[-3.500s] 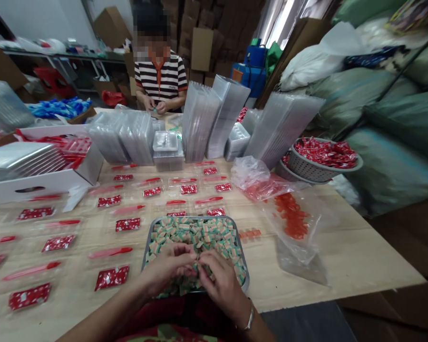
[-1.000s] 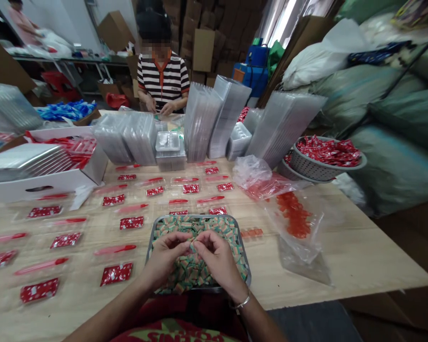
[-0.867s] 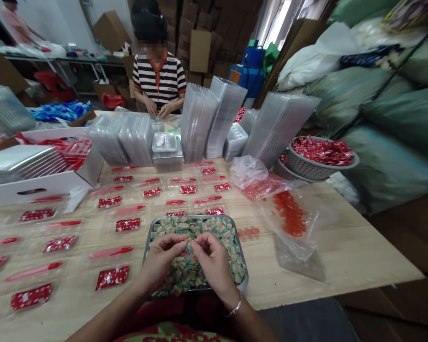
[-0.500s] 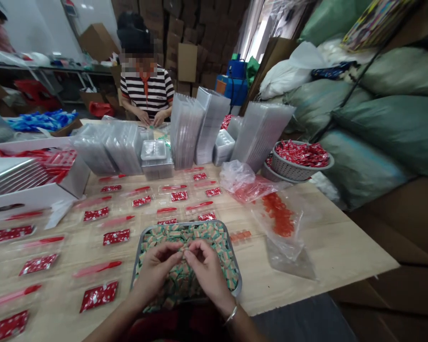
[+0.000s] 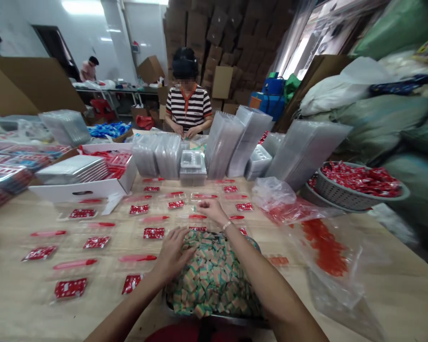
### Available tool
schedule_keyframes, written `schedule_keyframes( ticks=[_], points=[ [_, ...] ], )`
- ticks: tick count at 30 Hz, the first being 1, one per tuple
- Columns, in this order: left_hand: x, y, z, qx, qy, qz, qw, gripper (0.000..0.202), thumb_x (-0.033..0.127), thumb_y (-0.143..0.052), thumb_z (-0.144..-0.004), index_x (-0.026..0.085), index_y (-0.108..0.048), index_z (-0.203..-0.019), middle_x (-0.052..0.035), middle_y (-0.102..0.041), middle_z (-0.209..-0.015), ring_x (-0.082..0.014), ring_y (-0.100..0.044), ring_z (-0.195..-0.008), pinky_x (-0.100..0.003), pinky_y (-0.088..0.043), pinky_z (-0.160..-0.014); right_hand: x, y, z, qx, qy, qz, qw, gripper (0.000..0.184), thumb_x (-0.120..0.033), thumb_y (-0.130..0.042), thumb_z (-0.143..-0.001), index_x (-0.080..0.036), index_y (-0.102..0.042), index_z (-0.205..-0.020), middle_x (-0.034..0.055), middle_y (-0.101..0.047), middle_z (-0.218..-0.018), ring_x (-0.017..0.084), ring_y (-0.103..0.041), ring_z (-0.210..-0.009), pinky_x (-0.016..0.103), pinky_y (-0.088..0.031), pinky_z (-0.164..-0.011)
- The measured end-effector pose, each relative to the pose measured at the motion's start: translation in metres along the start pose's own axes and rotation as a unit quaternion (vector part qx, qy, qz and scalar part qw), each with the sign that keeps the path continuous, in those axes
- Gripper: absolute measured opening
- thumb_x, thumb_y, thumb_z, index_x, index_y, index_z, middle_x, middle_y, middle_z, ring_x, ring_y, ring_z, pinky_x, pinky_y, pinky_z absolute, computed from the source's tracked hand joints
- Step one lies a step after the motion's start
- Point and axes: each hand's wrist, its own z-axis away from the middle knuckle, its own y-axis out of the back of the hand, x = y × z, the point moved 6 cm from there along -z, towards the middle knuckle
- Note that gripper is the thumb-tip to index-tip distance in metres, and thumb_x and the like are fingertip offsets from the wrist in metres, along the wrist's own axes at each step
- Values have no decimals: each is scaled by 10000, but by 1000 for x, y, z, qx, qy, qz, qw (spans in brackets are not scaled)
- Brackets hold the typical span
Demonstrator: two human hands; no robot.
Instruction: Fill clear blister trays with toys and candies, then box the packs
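Observation:
A metal tray [image 5: 167, 311] full of small green, pink and tan striped blocks [image 5: 217, 270] stands in front of me. My left hand [image 5: 174, 254] lies over its left edge, fingers stretched out and apart, touching the blocks. Beyond the tray, my right hand [image 5: 214, 212] reaches over the clear plastic packs, with its fingers pinched together. A tiny greenish block [image 5: 195, 209] shows at those fingertips. Around the hands lie clear packs, each with a red pen [image 5: 137, 258] and a red dotted packet [image 5: 154, 233].
Stacks of clear plastic trays [image 5: 223, 145] line the table's far side. To the right are a bag of orange pieces [image 5: 324, 247] and a grey basket of red packets [image 5: 360, 183]. A white box [image 5: 82, 190] stands left. A person in a striped shirt [image 5: 189, 109] works opposite.
My hands have parted. The right one has moved forward from over the tray to the packs; the left has opened and lies on the tray's left side. The view has turned left.

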Motion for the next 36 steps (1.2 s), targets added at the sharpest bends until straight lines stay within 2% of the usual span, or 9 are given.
schedule_keyframes(
  ticks=[4, 8, 13, 17, 22, 26, 29, 32, 36],
  points=[
    [-24, -1, -12, -29, -25, -94, 995, 420, 303, -578, -783, 191, -550, -1187, -99, -617, -1195, -301, -475, -1212, -492, -410, -1008, 13, -13, -49, 34, -54, 141, 988, 139, -50, -576, -675, -137, -684, -680, 38, -700, -738, 160, -623, -733, 232, -437, -674],
    [-39, -5, -61, -56, -68, -137, 987, 407, 334, -549, -817, 161, -565, -1186, -135, -580, -1257, -295, -453, -1239, -486, -378, -1039, 19, -23, -49, 38, -67, 247, 966, 196, -87, -542, -747, -144, -726, -784, 86, -726, -874, 180, -644, -826, 231, -437, -715],
    [-43, -30, -120, -176, -90, -200, 960, 411, 307, -497, -849, 143, -536, -1223, -132, -523, -1333, -284, -422, -1257, -492, -327, -1062, 17, -26, -48, 40, -85, 340, 936, 218, -132, -512, -827, -119, -718, -897, 157, -702, -984, 199, -645, -908, 238, -440, -750],
    [-41, -38, -130, -199, -104, -270, 936, 354, 343, -488, -849, 132, -590, -1114, -132, -592, -1207, -296, -469, -1165, -470, -365, -996, 17, -28, -49, 49, -109, 375, 919, 299, -129, -417, -880, -101, -668, -1039, 181, -683, -1025, 220, -649, -921, 269, -452, -728],
    [-44, -41, -132, -206, -101, -289, 929, 481, 420, -523, -820, 113, -540, -1190, -160, -564, -1195, -323, -464, -1131, -466, -348, -969, 13, -25, -46, 22, -100, 391, 915, 319, -143, -391, -891, -98, -677, -1025, 187, -666, -1070, 224, -632, -964, 274, -439, -757],
    [-38, -43, -127, -199, -123, -304, 923, 518, 520, -441, -857, 150, -539, -1207, -151, -555, -1178, -317, -464, -1116, -476, -319, -970, -4, -5, -18, -15, -56, 387, 920, 240, -160, -484, -850, -163, -709, -934, 114, -701, -986, 190, -629, -907, 243, -413, -744],
    [-29, -44, -122, -193, -139, -317, 918, 562, 584, -415, -850, 128, -586, -1130, -169, -554, -1149, -319, -463, -1111, -478, -305, -973, -21, 7, 29, -34, 9, 361, 932, 210, -192, -496, -856, -208, -706, -859, 46, -700, -881, 163, -610, -820, 238, -394, -708],
    [-26, -45, -123, -196, -129, -315, 920, 600, 622, -416, -833, 114, -606, -1090, -178, -557, -1143, -323, -464, -1113, -486, -286, -992, -31, 2, 82, -91, 95, 319, 938, 86, -164, -602, -778, -203, -676, -757, 14, -648, -773, 147, -562, -710, 237, -370, -651],
    [-22, -32, -122, -179, -103, -263, 942, 395, 404, -501, -858, 142, -594, -1139, -146, -561, -1201, -279, -471, -1140, -423, -321, -997, -23, 0, 122, -76, 106, 272, 954, 127, -57, -572, -751, -175, -613, -731, -8, -576, -747, 122, -513, -685, 228, -354, -648]
  ],
)
